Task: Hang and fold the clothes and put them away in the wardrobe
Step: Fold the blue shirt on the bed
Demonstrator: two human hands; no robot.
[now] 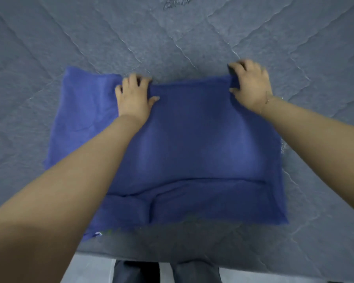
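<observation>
Folded blue knit garment [192, 144] lies flat on grey quilted mattress [192, 33], near its 6 o'clock edge. Left hand [134, 97] on garment's far edge, 11 o'clock; right hand [250, 84] on far corner, 1 o'clock. Unfolded flap extends toward 9 o'clock. Person's dark trouser legs [168, 271] below the mattress edge, 6 o'clock.

Both forearms hide parts of the blue knitted fabric garment [192, 139]; dark grey trouser legs [168, 271] are cut off by the bottom edge.
</observation>
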